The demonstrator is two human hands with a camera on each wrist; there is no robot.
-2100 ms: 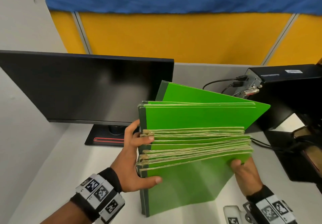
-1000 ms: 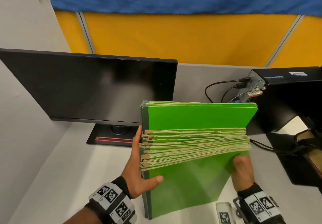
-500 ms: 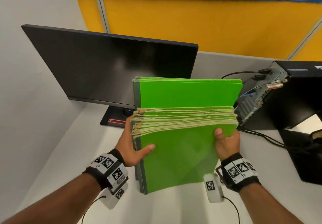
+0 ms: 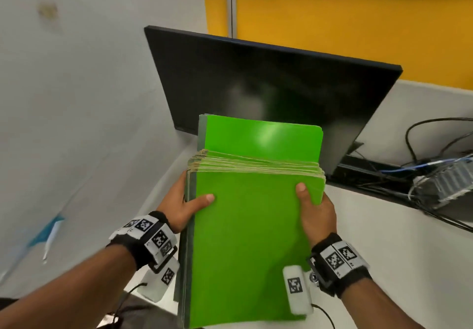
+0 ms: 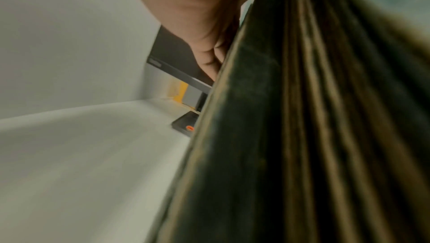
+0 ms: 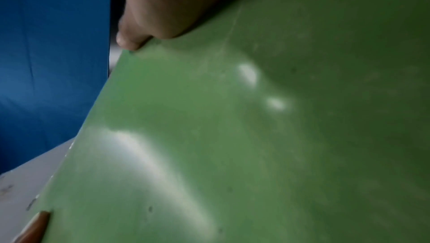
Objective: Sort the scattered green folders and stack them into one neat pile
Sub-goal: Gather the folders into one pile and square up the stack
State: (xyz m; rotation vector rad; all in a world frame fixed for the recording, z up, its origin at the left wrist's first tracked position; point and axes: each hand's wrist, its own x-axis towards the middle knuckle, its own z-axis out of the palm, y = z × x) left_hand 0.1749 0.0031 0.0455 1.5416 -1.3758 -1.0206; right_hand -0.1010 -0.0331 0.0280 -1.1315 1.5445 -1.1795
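A thick stack of green folders (image 4: 245, 226) stands on edge between both hands, above the white desk. My left hand (image 4: 184, 200) grips its left spine side, thumb on the front cover. My right hand (image 4: 314, 208) grips the right edge, thumb on the front cover too. The tan paper edges (image 4: 256, 167) line up across the top, and one rear folder rises higher behind them. In the left wrist view the folder edges (image 5: 302, 136) fill the right half, beside my left hand (image 5: 204, 26). The right wrist view shows a green cover (image 6: 256, 136) under my right hand (image 6: 163, 8).
A black monitor (image 4: 268, 85) stands just behind the stack, with its base (image 5: 184, 123) on the desk (image 4: 396, 252). Cables and a computer case (image 4: 440, 182) lie at the right. A grey partition wall (image 4: 76, 98) closes the left side.
The fanned folders have been squared into one even stack. The stack has come nearer and to the left, with both thumbs now on the front cover. The view has turned left.
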